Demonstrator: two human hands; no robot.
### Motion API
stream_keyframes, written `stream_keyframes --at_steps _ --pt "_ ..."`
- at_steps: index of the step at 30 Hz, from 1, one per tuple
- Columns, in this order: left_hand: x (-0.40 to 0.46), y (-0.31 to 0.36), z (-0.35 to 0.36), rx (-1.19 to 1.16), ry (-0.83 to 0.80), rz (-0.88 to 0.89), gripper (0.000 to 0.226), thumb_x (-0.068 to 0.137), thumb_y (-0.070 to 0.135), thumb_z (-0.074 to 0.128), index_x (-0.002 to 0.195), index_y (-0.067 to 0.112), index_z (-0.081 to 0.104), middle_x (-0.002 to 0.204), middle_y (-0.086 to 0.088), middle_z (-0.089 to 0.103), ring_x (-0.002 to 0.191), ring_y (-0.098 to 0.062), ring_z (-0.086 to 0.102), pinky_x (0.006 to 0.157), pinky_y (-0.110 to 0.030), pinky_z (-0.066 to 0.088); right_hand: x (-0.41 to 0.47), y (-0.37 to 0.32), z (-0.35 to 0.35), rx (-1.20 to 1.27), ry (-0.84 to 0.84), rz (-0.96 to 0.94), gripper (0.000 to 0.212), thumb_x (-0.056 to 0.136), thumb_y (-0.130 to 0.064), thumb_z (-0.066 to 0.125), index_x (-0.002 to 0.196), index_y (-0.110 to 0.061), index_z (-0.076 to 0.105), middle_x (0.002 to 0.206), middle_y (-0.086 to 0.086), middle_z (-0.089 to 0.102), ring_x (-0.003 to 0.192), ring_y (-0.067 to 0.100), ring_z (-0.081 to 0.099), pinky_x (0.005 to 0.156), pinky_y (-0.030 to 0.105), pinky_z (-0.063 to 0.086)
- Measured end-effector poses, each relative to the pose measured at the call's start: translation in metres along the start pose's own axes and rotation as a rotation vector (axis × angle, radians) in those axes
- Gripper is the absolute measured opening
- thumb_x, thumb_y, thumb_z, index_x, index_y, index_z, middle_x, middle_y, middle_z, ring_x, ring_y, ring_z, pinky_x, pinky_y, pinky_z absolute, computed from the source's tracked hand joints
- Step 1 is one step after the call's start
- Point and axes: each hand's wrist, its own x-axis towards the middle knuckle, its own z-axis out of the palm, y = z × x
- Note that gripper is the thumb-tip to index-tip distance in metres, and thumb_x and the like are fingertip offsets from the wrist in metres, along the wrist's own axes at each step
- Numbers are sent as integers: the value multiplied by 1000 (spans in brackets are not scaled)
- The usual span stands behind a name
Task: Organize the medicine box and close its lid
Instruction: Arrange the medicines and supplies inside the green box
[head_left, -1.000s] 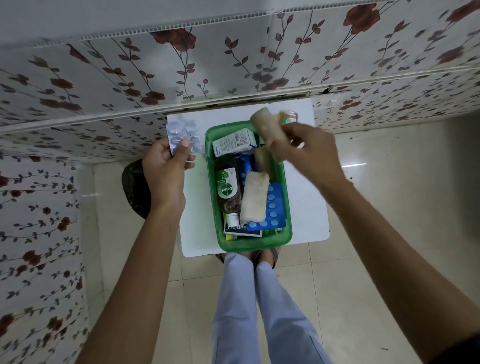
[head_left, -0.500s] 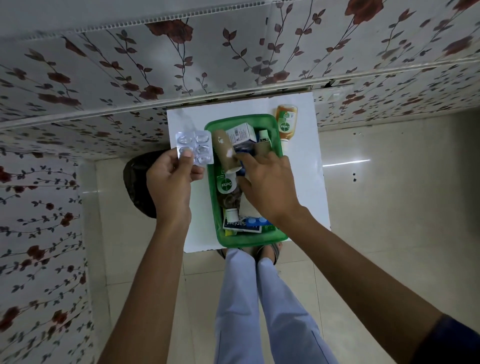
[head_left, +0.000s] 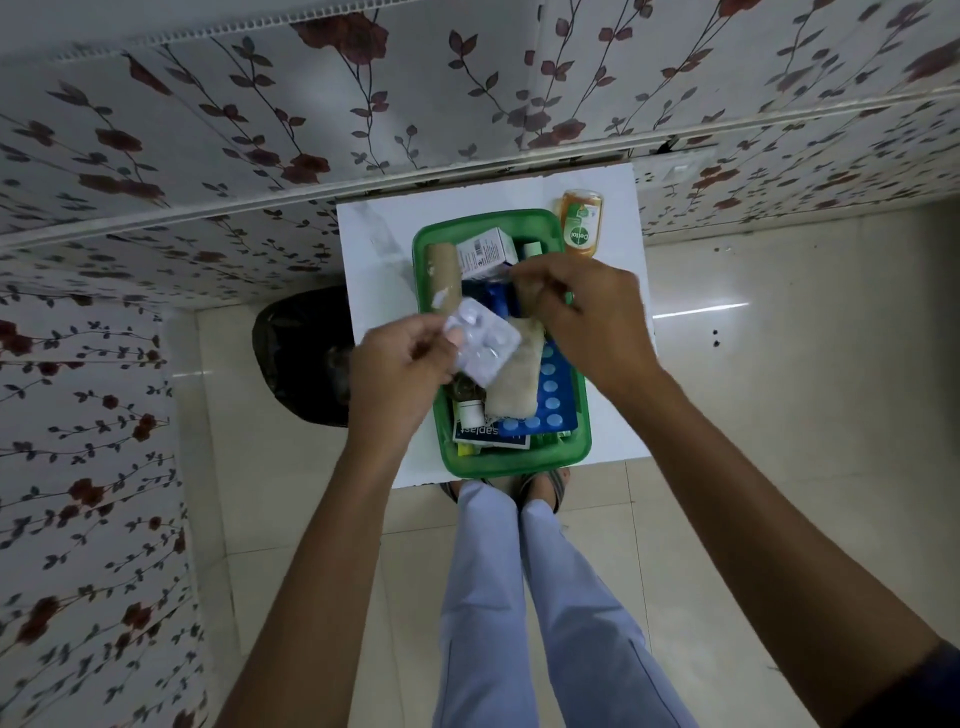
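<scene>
Green box (head_left: 582, 415) sits open on a small white table (head_left: 374, 249), no lid on it. Packed full: tan roll (head_left: 442, 275) upright-ish at far-left corner, white carton (head_left: 485, 252) next to it, blue pill sheet (head_left: 550, 384) along right side, beige pad (head_left: 514, 384) over the middle, dark flat pack (head_left: 491, 439) at near end w/ print partly covered. Bottle under the pad mostly hidden; only a white cap (head_left: 471, 413) shows.

L hand (head_left: 400, 374) pinches a silver blister strip (head_left: 480, 340) by its left edge, held over box's left half, tilted. R hand (head_left: 587, 317) is curled over the box middle, fingers closed on sth brownish; can't tell what, the hand blocks it.

Box's near rim is almost at table's near edge; a bare strip of table lies left of the box, narrower strip right. Orange bottle (head_left: 581, 221) lies on table just outside far-right corner of box. Table butts against floral wall (head_left: 311, 104). Dark bag (head_left: 301, 353) on floor left of table, partly behind L hand. Legs (head_left: 519, 597) and sandalled feet below table edge.
</scene>
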Motion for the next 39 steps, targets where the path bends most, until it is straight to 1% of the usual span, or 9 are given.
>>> stream_keyframes --at_steps 5,12,15,18,23,28,31,35,39 --pt "-25 -5 29 447 -306 270 23 84 20 62 104 13 69 92 -8 75 78 -19 66 74 -31 54 -17 21 -14 9 49 62 24 88 -10 52 105 -16 68 101 3 72 76 9 54 60 -1 37" --pt "-16 7 29 353 -11 428 23 85 19 57 103 11 68 88 -7 73 71 -16 63 66 -26 51 25 57 -7 -149 205 179 32 86 -12 52 117 -12 60 111 11 67 90 23 63 82 32 48" --pt "1 12 20 282 136 390 19 85 13 57 100 10 69 88 -7 72 71 -8 60 66 -23 49 59 70 9 -284 63 271 44 89 -25 53 131 -16 45 118 21 57 105 34 56 86 36 45" --pt "13 8 15 268 244 310 22 85 12 57 105 8 64 97 -13 68 81 -26 61 73 -37 50 77 72 24 -319 32 283 50 87 -26 55 133 -16 36 120 25 49 107 36 49 81 36 44" --pt "18 -4 14 244 229 189 39 88 20 58 124 7 52 123 -15 52 104 -23 54 87 -43 50 86 72 24 -177 58 333 35 84 -22 59 115 -12 45 112 21 56 82 29 52 60 24 36" --pt "16 -11 19 193 205 84 44 91 15 49 135 10 41 130 -10 53 109 -18 55 87 -23 41 63 61 2 18 307 369 35 84 -6 58 116 -12 45 120 20 51 102 30 57 77 35 56" --pt "14 -21 20 257 155 39 39 94 10 41 132 10 45 99 0 59 75 -11 55 60 -7 33 33 36 -13 166 522 270 32 85 -5 55 113 -17 46 117 14 48 100 22 57 75 28 58" --pt "12 -27 23 295 139 52 34 95 10 37 127 10 49 82 -1 55 59 -2 46 50 -18 28 6 4 -8 329 320 249 25 87 -8 55 103 -26 50 113 10 51 88 18 63 58 12 55" --pt "16 -27 20 313 108 13 32 95 12 38 125 10 50 80 -4 55 62 -17 47 53 -25 25 -4 -9 20 69 28 193 29 83 -3 54 103 -24 57 108 9 45 73 8 48 64 13 45"
